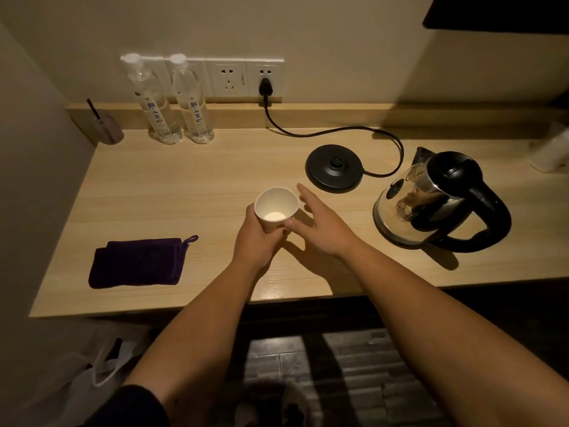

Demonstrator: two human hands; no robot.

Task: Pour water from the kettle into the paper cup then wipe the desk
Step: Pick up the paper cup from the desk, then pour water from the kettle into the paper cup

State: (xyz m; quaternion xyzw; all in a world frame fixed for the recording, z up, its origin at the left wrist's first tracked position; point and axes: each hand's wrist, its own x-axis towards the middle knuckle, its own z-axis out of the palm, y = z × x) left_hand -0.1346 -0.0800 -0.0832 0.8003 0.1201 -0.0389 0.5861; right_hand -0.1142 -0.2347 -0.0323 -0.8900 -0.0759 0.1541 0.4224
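A white paper cup stands upright at the middle of the wooden desk, and my left hand is wrapped around its lower part. Just right of the cup, my right hand is open, fingers spread, its thumb close to the cup's side. A steel kettle with a black handle and lid sits on the desk to the right, off its black base. A folded dark purple cloth lies on the desk to the left.
Two clear water bottles stand at the back left under wall sockets. The base's black cord runs to a plug. A small purple holder sits in the back-left corner. A white object is at the far right.
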